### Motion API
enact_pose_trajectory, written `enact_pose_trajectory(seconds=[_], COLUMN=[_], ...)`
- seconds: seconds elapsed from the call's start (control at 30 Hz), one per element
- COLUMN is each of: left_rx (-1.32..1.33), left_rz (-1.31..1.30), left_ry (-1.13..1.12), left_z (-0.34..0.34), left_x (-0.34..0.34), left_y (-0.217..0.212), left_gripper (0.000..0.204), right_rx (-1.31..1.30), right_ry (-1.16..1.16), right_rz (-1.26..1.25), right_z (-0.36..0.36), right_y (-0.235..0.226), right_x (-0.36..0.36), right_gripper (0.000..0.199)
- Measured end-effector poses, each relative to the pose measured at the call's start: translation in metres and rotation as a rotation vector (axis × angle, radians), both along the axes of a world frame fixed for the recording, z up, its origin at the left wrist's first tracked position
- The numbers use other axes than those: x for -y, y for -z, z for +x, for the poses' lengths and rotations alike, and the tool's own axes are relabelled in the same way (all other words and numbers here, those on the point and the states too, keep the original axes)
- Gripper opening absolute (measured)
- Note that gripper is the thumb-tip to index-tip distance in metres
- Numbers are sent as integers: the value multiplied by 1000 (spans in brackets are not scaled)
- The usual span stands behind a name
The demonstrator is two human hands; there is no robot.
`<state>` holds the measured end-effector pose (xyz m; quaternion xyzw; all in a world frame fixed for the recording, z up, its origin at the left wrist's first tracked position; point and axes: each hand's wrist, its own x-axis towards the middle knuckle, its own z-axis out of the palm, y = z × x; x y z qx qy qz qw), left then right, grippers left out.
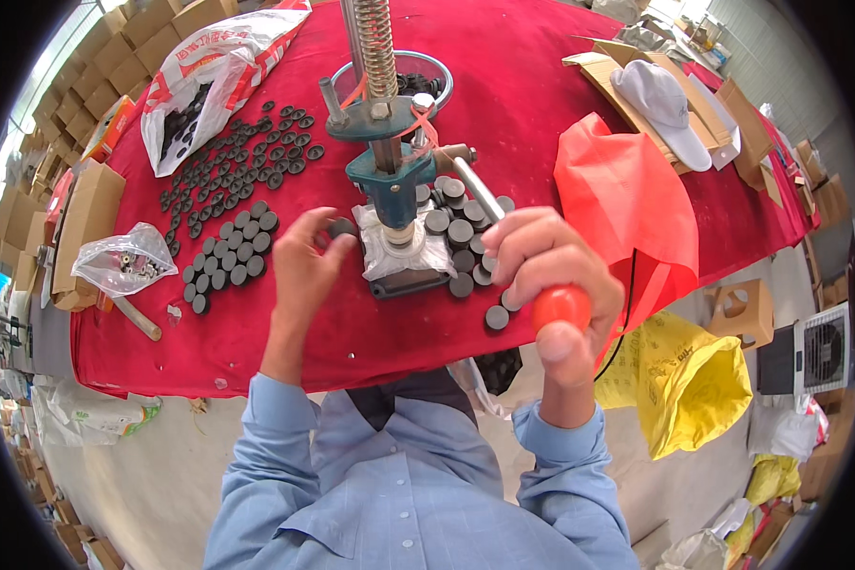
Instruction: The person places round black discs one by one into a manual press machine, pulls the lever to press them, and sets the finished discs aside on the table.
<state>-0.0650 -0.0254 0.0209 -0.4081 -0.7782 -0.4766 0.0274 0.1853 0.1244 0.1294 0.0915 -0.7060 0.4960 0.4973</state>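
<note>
A green hand press [391, 180] with a coiled spring stands before me on a red-covered table. My right hand [559, 275] is closed around the end of its metal lever [478, 190], over the red knob [561, 306]. Left of the press, my left hand [306, 261] pinches a black disc [341, 227] between thumb and fingers. White cloth or film [426, 255] covers the press base under the ram. Plain black discs [461, 233] crowd the base's right side. More discs [230, 249] lie in rows left of my left hand.
Black parts with a raised centre [247, 161] are spread at the far left by a white plastic bag [220, 57]. A clear bag [126, 259] of small metal parts lies left. A bowl [437, 68] stands behind the press; a red bag [627, 190] lies right.
</note>
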Motion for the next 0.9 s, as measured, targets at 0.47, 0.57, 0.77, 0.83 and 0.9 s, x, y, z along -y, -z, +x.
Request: enact_pose_trajectory(seconds=[0.47,0.57,0.77,0.83,0.9], left_rx=[-84,-73,-315,-389,-460], left_rz=[3,2,-80,-244,-371], left_ry=[106,106,-3,-175,-322], left_z=[48,47,-2,-38,-70], left_x=[-40,-37,2,13,22], left_y=[8,9,-7,-3,4], left_gripper=[69,69,60,58,60], right_rx=[32,-10,-90,-126,-152], right_ry=[-104,-59,-14,14,29], right_rz=[-227,-196,-124,-105,-122], right_z=[-19,-16,-9,-6,-3], right_y=[-38,-26,11,31,55], right_x=[-7,3,13,17,25], right_gripper=[32,32,43,44,46])
